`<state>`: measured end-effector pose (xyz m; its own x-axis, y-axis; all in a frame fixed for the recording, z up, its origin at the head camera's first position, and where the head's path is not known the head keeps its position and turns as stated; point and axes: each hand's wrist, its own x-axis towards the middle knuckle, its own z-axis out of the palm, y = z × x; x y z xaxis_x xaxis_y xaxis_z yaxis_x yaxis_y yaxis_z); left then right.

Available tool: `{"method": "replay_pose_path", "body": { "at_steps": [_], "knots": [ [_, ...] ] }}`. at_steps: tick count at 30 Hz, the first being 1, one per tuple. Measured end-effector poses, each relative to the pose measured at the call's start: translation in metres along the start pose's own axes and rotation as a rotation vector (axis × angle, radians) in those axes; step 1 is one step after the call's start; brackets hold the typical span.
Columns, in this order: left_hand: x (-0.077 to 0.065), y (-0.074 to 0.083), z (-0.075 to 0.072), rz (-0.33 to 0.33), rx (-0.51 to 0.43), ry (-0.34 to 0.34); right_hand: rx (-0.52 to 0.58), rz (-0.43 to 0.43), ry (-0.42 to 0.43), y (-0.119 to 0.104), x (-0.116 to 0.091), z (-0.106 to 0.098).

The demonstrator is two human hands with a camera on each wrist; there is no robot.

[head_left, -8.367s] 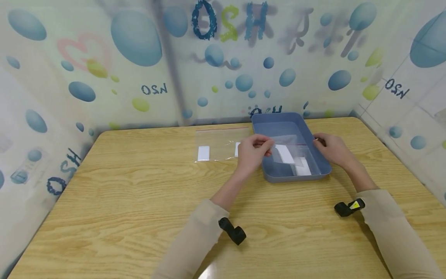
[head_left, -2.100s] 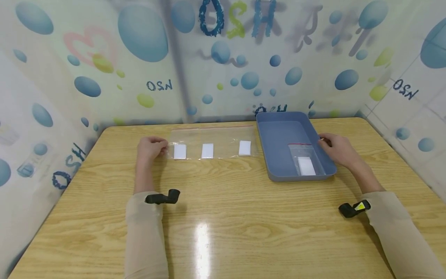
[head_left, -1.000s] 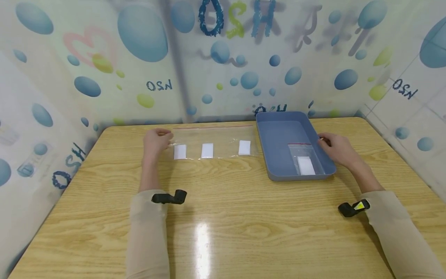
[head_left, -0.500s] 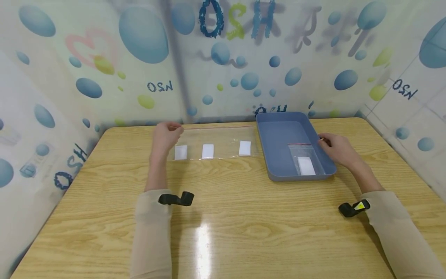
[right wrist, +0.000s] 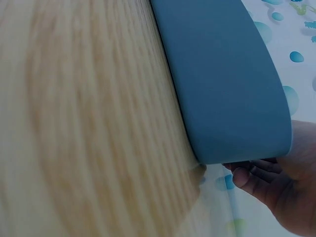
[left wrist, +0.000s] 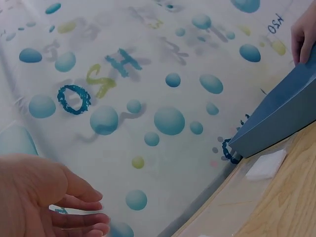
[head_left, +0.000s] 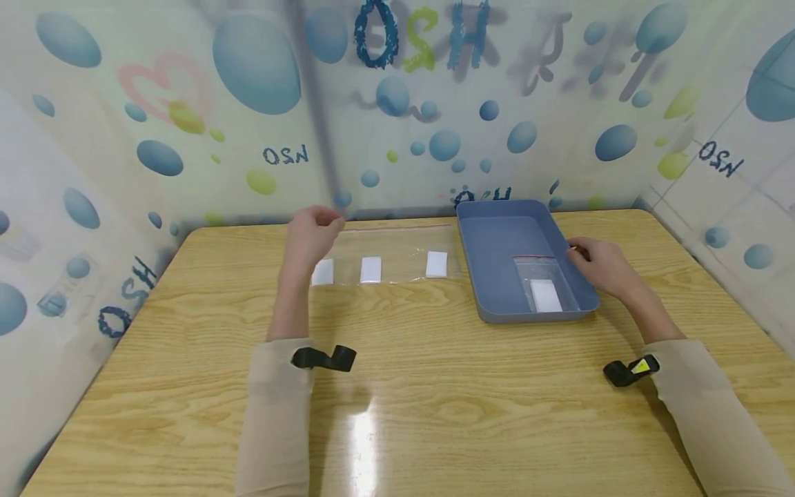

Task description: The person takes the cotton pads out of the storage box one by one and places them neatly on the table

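Clear zip bags lie in a row along the table's back, each with a white rectangular piece low inside: a left bag (head_left: 322, 272), a middle bag (head_left: 370, 270) and a right bag (head_left: 437, 264). Over the left bag's upper part hovers my left hand (head_left: 313, 235), hiding some of it. Its fingers are loosely curled with nothing between them, as the left wrist view shows. My right hand (head_left: 602, 266) holds the right side of the blue-grey tray (head_left: 497, 316), its fingertips partly hidden. Inside the tray, near its front right corner, lies another zip bag (head_left: 545, 293).
The wooden table (head_left: 435, 400) meets a patterned curtain (head_left: 397, 159) at its back edge. The tray stands just right of the row of bags. A bright reflection shows on the tabletop in front.
Earlier my left hand lifted a bag from the tray; that bag now lies leftmost in the row. The hand has since moved up and rightward off its left edge. My right hand stays put.
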<state>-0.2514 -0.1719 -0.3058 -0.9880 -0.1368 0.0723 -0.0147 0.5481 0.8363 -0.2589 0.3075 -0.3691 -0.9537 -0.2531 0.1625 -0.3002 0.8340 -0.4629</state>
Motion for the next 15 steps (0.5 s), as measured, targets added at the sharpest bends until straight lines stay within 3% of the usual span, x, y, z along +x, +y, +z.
{"method": "replay_pose_path", "body": {
  "at_steps": [15],
  "knots": [
    [-0.01, 0.026, 0.022, 0.129, 0.016, -0.059, -0.003, -0.015, -0.001, 0.001, 0.0, 0.0]
  ]
}}
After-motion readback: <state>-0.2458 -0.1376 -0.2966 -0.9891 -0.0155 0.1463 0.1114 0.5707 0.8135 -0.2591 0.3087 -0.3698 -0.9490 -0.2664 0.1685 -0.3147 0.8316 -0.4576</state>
